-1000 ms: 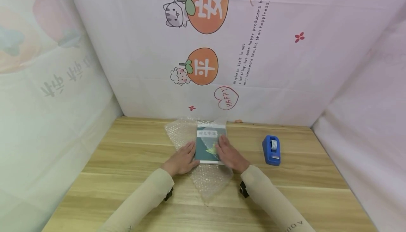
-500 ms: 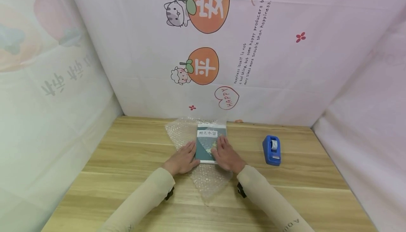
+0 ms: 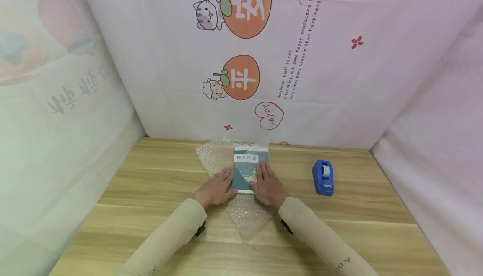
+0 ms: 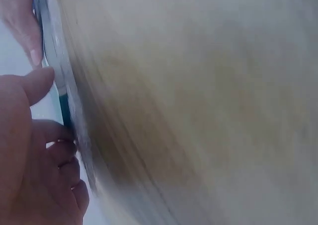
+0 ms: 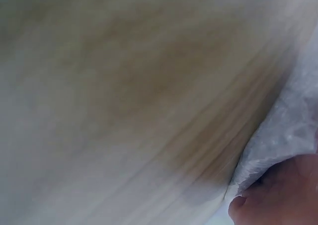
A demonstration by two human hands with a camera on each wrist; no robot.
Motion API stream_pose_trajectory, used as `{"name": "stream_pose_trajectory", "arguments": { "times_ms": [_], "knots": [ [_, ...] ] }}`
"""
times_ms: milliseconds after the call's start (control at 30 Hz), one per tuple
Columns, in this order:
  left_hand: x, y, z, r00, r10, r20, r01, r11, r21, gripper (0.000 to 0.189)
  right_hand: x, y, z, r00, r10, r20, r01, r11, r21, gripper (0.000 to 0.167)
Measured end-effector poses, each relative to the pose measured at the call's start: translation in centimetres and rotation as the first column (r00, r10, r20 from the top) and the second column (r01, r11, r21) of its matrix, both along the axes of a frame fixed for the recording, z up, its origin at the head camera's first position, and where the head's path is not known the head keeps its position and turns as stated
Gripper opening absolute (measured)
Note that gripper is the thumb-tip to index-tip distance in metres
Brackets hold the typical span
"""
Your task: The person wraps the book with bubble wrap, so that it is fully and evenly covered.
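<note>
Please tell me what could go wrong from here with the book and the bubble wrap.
The folded part of the bubble wrap might spring open if the right hand lifts to reach the tape dispenser, since no tape shows on it.
The book could shift if the left hand leaves its left edge.
The wrap lies at an angle under the book, so later folds may leave gaps.
</note>
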State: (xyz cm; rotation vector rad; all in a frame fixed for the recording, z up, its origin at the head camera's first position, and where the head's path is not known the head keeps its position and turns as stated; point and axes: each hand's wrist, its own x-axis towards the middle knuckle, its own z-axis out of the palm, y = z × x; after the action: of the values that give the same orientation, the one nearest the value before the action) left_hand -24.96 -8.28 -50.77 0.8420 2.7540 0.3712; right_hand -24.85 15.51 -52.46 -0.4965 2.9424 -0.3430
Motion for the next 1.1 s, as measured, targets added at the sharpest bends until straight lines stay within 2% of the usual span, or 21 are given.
{"name": "stream_pose_trajectory", "arguments": {
  "times_ms": [100, 233, 333, 433, 600, 700, 867, 1100],
  "knots": [
    [-0.3, -0.3, 0.4, 1.000, -0.016, 0.015, 0.016, 1.000, 0.005, 0.072, -0.3, 0.2, -0.7, 1.000, -0.004, -0.001, 0.004, 1.000, 0.008, 0.077],
    [-1.1, -0.6, 1.4, 0.999, -0.039, -0.013, 0.040, 0.999, 0.028, 0.066, -0.6, 0.3, -1.3, 1.000, -0.005, 0.014, 0.004, 0.999, 0.043, 0.078],
    [-1.9, -0.6, 1.9, 0.995, -0.074, -0.071, 0.075, 0.997, 0.015, 0.066, -0.7, 0.2, -0.9, 1.000, -0.008, 0.024, 0.007, 0.999, 0.046, 0.079],
    [-2.6, -0.4, 2.4, 0.987, -0.124, -0.100, 0.125, 0.992, 0.000, 0.068, -0.4, 0.0, -0.1, 1.000, -0.012, 0.027, 0.011, 0.999, 0.046, 0.078],
    [-3.3, 0.1, 2.4, 0.972, -0.218, -0.085, 0.217, 0.976, -0.024, 0.071, 0.1, -0.4, 0.8, 1.000, -0.009, 0.027, 0.007, 0.998, 0.060, 0.077],
    [-3.4, 0.4, 2.2, 0.966, -0.250, -0.058, 0.247, 0.967, -0.056, 0.072, 0.4, -0.5, 1.0, 0.999, -0.008, 0.033, 0.005, 0.998, 0.068, 0.076],
    [-3.5, 0.7, 2.1, 0.968, -0.251, -0.008, 0.249, 0.963, -0.103, 0.072, 0.5, -0.5, 1.1, 0.999, -0.012, 0.034, 0.010, 0.998, 0.067, 0.075],
    [-3.8, 1.1, 1.8, 0.973, -0.231, 0.005, 0.230, 0.967, -0.105, 0.076, 0.5, 0.0, 1.0, 0.999, -0.018, 0.036, 0.015, 0.997, 0.075, 0.077]
  ]
}}
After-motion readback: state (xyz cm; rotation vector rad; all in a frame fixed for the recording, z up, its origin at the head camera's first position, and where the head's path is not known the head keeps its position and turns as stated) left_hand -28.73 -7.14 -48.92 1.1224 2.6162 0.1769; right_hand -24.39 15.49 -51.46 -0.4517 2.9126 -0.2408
